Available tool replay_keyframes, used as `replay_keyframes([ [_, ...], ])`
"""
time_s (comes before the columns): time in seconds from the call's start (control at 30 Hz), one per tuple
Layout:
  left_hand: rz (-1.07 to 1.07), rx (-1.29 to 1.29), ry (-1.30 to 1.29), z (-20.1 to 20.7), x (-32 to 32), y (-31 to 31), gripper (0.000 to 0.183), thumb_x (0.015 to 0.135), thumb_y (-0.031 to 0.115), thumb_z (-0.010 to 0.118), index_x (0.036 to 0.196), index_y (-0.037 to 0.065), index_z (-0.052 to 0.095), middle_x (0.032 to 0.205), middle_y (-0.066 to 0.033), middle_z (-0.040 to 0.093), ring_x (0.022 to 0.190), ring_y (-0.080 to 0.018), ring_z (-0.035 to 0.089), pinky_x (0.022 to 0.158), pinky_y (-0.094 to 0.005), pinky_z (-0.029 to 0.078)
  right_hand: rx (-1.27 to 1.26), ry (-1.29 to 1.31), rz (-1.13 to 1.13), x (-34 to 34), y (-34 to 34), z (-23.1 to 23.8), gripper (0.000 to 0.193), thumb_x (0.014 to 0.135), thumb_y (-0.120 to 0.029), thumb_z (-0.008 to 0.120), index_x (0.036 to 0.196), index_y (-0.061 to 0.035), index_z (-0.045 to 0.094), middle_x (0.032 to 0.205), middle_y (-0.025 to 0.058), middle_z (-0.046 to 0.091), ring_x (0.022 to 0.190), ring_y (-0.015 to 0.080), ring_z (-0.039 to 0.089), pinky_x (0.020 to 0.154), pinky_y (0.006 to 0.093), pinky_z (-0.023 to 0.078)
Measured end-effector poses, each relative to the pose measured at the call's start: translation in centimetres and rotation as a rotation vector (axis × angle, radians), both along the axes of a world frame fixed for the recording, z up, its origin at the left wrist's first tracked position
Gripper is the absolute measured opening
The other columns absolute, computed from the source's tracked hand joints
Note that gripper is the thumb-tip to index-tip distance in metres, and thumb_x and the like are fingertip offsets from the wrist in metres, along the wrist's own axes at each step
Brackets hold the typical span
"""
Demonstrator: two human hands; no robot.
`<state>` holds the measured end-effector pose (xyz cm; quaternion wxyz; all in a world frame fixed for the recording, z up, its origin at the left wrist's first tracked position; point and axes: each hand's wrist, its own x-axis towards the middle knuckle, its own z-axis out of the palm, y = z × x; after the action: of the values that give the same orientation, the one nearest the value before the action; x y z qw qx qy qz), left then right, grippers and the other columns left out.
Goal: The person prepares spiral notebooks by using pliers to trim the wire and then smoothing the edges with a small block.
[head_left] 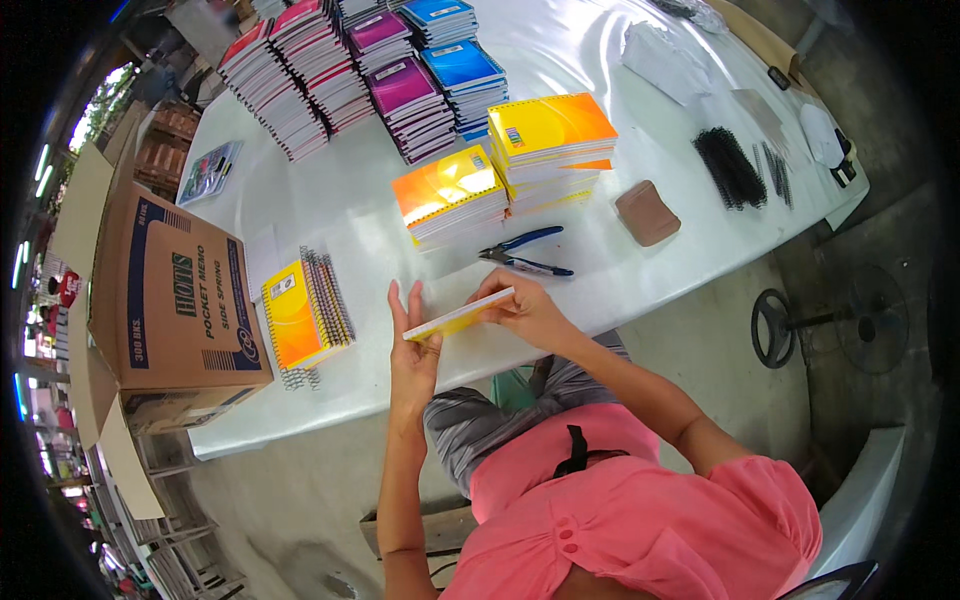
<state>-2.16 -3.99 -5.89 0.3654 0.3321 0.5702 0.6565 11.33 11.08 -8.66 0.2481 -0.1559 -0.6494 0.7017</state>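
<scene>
Both hands held one yellow notepad (458, 316) edge-on just above the near rim of the white tabletop (650, 250), close to the picture's centre. The left hand (412, 350) stood upright with fingers extended, pressing flat against the notepad's left end; the right hand (525, 308) was closed around its right end, thumb beneath and fingers on top. At 12 o'clock from the notepad, a pair of blue-handled pliers (525, 252) lay on the tabletop, apart from both hands. At 9 o'clock, a small pile of yellow spiral notebooks (303, 315) rested flat, with an open cardboard box (170, 300) further out in the same direction. Stacks of orange-yellow notebooks (500, 165) stood at 12 o'clock beyond the pliers, and pink, purple and blue stacks (370, 70) stood further toward 11 o'clock. A brown pad (647, 212) lay at 2 o'clock, with black spiral coils (730, 168) beyond it.
</scene>
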Motion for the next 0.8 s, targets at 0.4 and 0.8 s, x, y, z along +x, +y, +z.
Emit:
replay_keyframes([
  [0.4, -0.109, -0.507, 1.566, 4.3, 3.2, 5.1, 0.057, 0.097, 0.025, 0.052, 0.150, 0.014, 0.032, 0.146, -0.0086, 0.047, 0.137, -0.0373, 0.038, 0.112, -0.0562, 0.027, 0.571, -0.030, 0.066, 4.4, 5.6, 4.5, 0.030, 0.077, 0.010, 0.064, 0.105, -0.0011, 0.061, 0.105, 0.0111, 0.066, 0.097, 0.0229, 0.064, 0.082, 0.0326, 0.052],
  [0.8, -0.177, -0.531, 1.472, 5.2, 3.6, 5.4, 0.053, 0.097, 0.021, 0.053, 0.147, 0.014, 0.037, 0.150, -0.0066, 0.043, 0.137, -0.0329, 0.041, 0.108, -0.0480, 0.037, 0.952, -1.136, -1.048, 23.9, 34.8, 5.2, 0.046, 0.076, -0.034, 0.077, 0.110, -0.0055, 0.065, 0.114, 0.0161, 0.062, 0.113, 0.0326, 0.058, 0.089, 0.0505, 0.047],
])
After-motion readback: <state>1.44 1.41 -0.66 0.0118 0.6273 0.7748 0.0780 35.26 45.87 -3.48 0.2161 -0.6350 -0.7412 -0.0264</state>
